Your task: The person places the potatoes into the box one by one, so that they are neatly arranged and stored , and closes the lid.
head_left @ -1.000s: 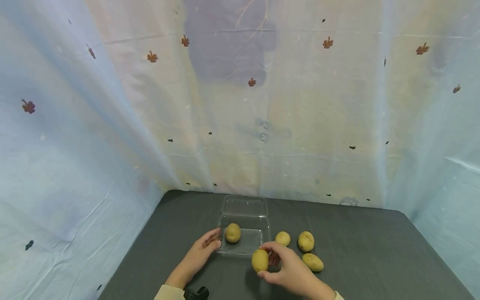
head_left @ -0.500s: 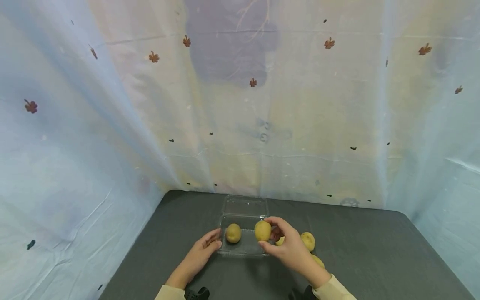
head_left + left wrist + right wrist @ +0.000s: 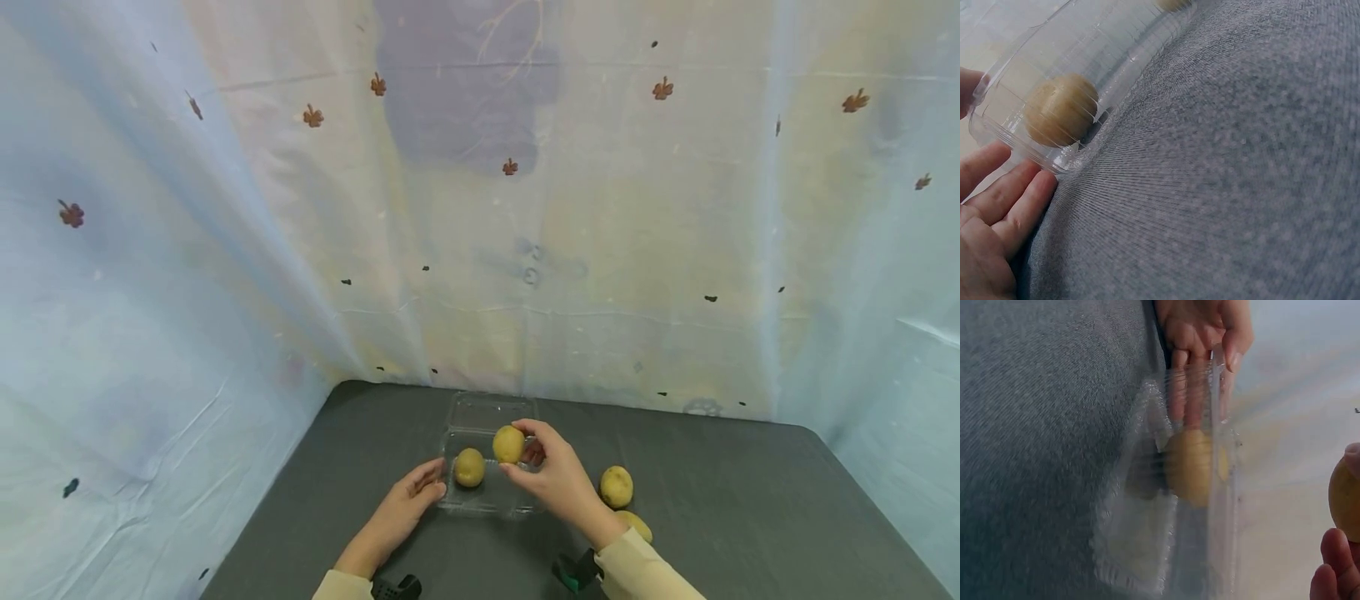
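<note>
A clear plastic clamshell container lies on the dark table, its lid folded back. One potato sits in the left part of its base. Above the base, my right hand pinches another potato between thumb and fingers; this held potato is cut off at the edge of the right wrist view. My left hand rests at the container's left end. In the left wrist view, its fairly straight fingers touch the clear wall.
Right of the container, a potato and a partly covered one lie on the grey cloth-covered table. A patterned plastic curtain hangs along the back and sides.
My right hand has lifted the potato from in front of the container and carried it up and left over the base. It now covers a small potato on the table. My left hand stays put.
</note>
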`<control>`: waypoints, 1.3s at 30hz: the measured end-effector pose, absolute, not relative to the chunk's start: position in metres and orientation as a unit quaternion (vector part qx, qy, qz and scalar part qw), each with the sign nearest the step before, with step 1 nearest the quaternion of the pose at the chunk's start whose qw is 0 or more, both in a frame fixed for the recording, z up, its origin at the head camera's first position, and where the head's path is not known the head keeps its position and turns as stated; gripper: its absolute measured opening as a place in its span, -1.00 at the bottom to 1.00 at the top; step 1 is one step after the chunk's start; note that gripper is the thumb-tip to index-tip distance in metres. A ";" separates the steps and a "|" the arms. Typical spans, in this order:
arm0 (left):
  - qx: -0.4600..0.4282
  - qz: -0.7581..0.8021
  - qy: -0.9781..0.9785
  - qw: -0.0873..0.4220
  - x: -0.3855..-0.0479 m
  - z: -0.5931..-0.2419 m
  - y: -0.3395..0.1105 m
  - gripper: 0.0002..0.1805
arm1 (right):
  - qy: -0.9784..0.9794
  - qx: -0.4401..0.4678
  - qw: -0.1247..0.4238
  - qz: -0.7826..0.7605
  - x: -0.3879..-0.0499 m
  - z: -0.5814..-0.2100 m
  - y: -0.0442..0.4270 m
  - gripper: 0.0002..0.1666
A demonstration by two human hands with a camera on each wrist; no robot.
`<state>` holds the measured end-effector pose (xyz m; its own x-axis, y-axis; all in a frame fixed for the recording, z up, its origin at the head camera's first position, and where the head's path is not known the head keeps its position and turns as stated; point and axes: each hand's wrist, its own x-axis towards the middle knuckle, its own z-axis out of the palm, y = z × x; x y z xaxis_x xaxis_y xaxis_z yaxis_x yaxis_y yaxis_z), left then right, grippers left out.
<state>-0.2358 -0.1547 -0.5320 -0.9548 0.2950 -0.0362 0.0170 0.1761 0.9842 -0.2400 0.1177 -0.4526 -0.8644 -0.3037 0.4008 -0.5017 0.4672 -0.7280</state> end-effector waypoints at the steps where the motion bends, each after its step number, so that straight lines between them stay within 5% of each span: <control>1: 0.103 0.633 0.760 0.108 -0.236 -0.532 -0.155 -0.33 | -0.851 0.238 0.107 0.456 -0.242 -0.454 0.115 -0.31; 39: 0.089 0.628 0.768 0.095 -0.234 -0.529 -0.153 -0.34 | -0.943 0.213 0.027 0.252 -0.274 -0.483 0.086 -0.37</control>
<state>-0.2336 -0.1527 -0.5291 -0.9663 0.2550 -0.0341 0.0173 0.1965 0.9804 -0.2736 0.0863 -0.4833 -0.9074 -0.3889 0.1591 -0.4164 0.7817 -0.4643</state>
